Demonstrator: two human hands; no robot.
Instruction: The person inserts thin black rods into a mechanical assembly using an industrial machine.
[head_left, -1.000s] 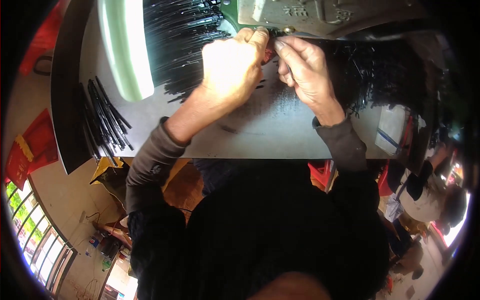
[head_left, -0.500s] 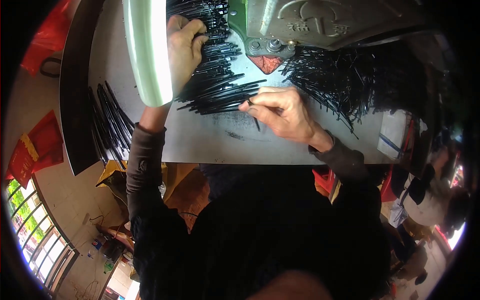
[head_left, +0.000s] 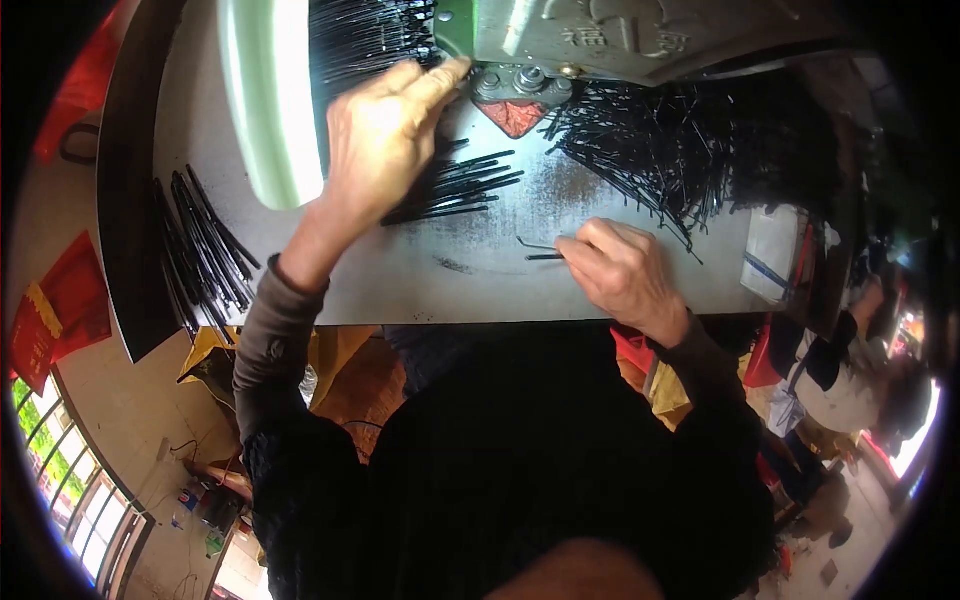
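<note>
My left hand [head_left: 385, 140] reaches over the metal table, its fingers closed and the fingertips at the green part of a machine [head_left: 456, 28]. Whatever they pinch, if anything, is hidden. Beneath and beside that hand lies a loose bundle of thin black rods [head_left: 470, 185], partly covered by it. Nearer the table's front edge, my right hand [head_left: 625, 270] is closed on thin black rods [head_left: 540, 257]. Their ends stick out to the left of the fingertips, one of them slightly bent.
A dense row of black rods [head_left: 370, 45] fills the far left, beside a bright white lamp [head_left: 270, 110]. More bundles lie at the left edge [head_left: 205, 245] and in a tangled heap [head_left: 650, 150] to the right. A pale box [head_left: 770, 250] stands at the right edge. Another person [head_left: 845, 390] is at far right.
My left hand has moved right, from the far row of rods to the machine. My right hand has drawn back toward me and right with rods, leaving fewer in the middle bundle.
</note>
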